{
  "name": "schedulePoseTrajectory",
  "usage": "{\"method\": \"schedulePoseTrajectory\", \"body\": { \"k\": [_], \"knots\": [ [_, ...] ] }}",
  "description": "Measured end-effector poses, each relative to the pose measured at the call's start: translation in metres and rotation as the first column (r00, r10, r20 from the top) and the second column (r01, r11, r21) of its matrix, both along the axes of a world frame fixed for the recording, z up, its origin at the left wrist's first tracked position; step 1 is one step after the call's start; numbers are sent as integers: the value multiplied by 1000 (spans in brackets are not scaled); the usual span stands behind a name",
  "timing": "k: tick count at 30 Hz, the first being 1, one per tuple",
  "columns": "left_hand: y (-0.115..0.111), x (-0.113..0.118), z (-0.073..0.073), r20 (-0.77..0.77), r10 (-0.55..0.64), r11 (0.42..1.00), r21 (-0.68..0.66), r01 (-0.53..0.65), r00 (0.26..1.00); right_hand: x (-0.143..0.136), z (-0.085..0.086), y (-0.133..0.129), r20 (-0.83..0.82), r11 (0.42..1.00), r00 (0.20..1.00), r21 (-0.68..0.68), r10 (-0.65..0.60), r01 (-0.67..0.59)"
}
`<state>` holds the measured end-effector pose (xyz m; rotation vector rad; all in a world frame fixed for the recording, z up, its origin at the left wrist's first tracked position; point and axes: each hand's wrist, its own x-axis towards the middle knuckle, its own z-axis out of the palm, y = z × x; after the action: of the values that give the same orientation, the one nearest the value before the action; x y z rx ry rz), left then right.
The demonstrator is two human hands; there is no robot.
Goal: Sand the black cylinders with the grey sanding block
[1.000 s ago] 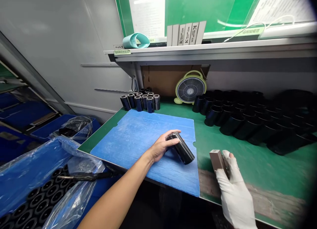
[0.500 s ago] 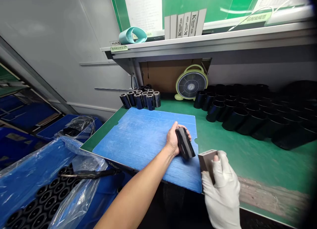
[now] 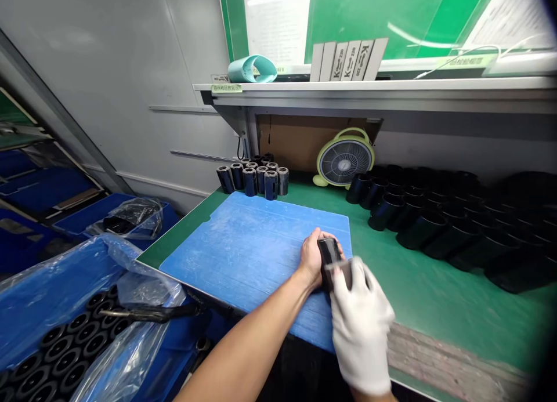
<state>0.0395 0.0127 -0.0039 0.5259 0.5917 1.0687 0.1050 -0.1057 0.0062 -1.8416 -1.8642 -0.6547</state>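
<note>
My bare left hand (image 3: 312, 258) is closed around a glossy black cylinder (image 3: 329, 251), which is tilted above the blue mat (image 3: 243, 234). In my right hand (image 3: 362, 321), which wears a white glove with a bare fingertip showing, is a grey-brown sanding block (image 3: 343, 272). The block lies against the lower part of the cylinder and covers some of it. My right fingers are blurred a little by motion.
Several short black cylinders (image 3: 250, 181) stand at the mat's back left; many larger black tubes (image 3: 421, 229) fill the right. Behind are a green fan (image 3: 344, 164) and a shelf (image 3: 331, 86) with grey blocks (image 3: 348, 61). A lined blue bin (image 3: 104, 257) holds black parts at lower left.
My right hand has moved left with the sanding block, from beside the cylinder onto it. My left hand keeps its hold on the cylinder. The camera view has shifted slightly.
</note>
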Motion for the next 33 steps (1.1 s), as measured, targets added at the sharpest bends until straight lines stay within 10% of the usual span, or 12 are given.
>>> {"method": "schedulePoseTrajectory", "body": {
  "k": [3, 8, 14, 20, 26, 33],
  "knots": [
    [0, -2, -2, -32, 114, 993, 34, -113, 993, -3, 8, 6, -67, 998, 998, -56, 9, -13],
    [-2, -2, 0, 11, -73, 997, -1, 73, 997, -4, 1, -8, 45, 998, 998, -25, 51, -50],
    [-5, -2, 0, -117, 170, 985, 16, -169, 979, -7, 35, 42, -27, 993, 1000, -115, 10, -13],
    [-1, 1, -3, -1, -62, 998, 3, 62, 998, 2, 5, -10, 32, 999, 999, -35, 32, -31],
    [0, 0, -9, -59, 140, 990, 1, -140, 988, -6, 48, 54, -17, 986, 1000, -168, -16, 13],
    [-4, -1, -6, 14, -46, 999, 3, 46, 999, 3, 10, -14, 92, 997, 995, -68, 33, -27]
  ]
}}
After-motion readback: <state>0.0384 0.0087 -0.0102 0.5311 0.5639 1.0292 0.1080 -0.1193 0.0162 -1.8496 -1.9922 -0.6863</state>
